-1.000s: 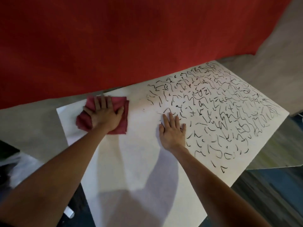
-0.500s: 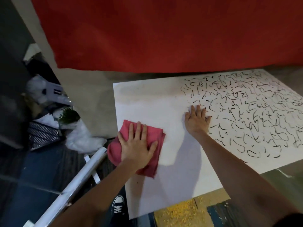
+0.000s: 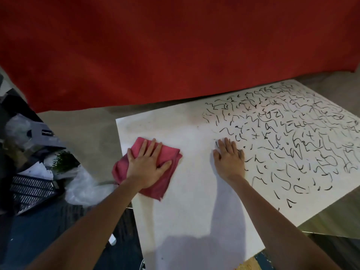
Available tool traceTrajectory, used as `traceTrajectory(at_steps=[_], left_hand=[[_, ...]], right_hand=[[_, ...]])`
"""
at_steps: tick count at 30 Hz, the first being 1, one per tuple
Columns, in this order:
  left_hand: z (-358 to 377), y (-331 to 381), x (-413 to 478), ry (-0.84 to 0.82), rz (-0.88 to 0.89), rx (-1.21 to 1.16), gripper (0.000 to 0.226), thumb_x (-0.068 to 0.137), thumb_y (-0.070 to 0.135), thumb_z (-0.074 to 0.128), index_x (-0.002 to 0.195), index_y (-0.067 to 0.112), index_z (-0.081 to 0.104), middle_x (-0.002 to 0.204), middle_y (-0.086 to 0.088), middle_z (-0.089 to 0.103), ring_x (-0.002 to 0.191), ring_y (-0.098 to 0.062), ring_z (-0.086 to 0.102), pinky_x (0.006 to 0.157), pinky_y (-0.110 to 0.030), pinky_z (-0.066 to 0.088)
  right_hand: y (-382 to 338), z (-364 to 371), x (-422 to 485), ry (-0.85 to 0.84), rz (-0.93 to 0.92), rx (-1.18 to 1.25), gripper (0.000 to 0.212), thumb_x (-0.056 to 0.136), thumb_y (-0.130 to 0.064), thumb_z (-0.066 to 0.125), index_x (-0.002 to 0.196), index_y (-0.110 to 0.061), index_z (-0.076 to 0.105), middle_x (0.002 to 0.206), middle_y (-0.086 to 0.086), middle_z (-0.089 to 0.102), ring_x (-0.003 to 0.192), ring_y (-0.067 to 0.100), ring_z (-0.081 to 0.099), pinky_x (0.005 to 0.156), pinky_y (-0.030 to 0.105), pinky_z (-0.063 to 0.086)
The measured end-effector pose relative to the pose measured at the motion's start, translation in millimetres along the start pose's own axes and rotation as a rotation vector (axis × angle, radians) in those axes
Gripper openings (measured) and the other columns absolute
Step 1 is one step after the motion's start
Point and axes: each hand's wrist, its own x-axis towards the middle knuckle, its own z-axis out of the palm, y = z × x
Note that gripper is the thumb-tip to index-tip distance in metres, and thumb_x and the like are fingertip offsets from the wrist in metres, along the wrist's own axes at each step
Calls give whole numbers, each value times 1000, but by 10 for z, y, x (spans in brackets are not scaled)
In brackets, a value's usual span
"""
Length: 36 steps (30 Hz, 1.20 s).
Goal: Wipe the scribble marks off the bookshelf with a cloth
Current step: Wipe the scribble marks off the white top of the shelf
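Because the soft, folded pink cloth (image 3: pixel 155 191) overhangs the left edge of the smooth, flat white bookshelf panel (image 3: pixel 185 230), a hard outward stroke could drag it off toward the floor clutter (image 3: pixel 33 191). The left hand (image 3: pixel 145 166) presses it flat, fingers (image 3: pixel 150 147) spread. The right hand (image 3: pixel 229 162) lies flat, fingers nearly together, on the nearest black marker scribbles (image 3: pixel 282 143), which cover the panel's right part; its palm may smear them.

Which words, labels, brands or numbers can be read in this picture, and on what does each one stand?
No text can be read.
Dark label at the far left, with small white print: too blurred to read.
Scribble marks on the white panel: loose black strokes that form no words.
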Motion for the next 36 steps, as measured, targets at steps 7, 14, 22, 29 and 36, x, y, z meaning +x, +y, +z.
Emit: traceTrajectory(at_steps=[7,14,22,29,36], left_hand=[[-113,-429,1009,34,-39,-18,72,93,64,23,153,30,3,161,8,-4,148,-15,-3,114,-60,6],[-241,-629,1697,84,-71,-42,69,95,60,30,151,21,19,158,-4,20,143,-27,22,110,-57,18],[-139,141,1386,-3,62,27,71,95,59,8,154,18,4,162,0,-2,148,-23,-2,112,-62,-1],[-252,322,2106,-34,168,-18,73,96,61,22,154,20,6,162,0,6,147,-21,9,114,-53,7],[-171,625,1753,-46,327,26,73,96,59,13,154,16,4,162,1,-2,148,-18,-2,117,-51,-1]], right_hand=[[-22,27,6,15,71,-4,61,95,-47,6,152,-28,19,161,-6,7,148,14,2,117,33,-1],[-33,82,1,101,97,38,84,77,-57,-5,149,-30,28,159,-9,15,148,14,8,117,33,1],[-56,144,43,208,112,60,67,88,-51,14,141,-26,46,152,-3,35,143,22,28,114,41,18],[-66,92,41,167,124,93,73,84,-56,6,145,-31,37,156,-9,25,146,15,16,116,34,7],[-76,65,45,127,149,98,80,80,-56,-2,148,-31,32,158,-10,19,147,12,9,117,32,1]])
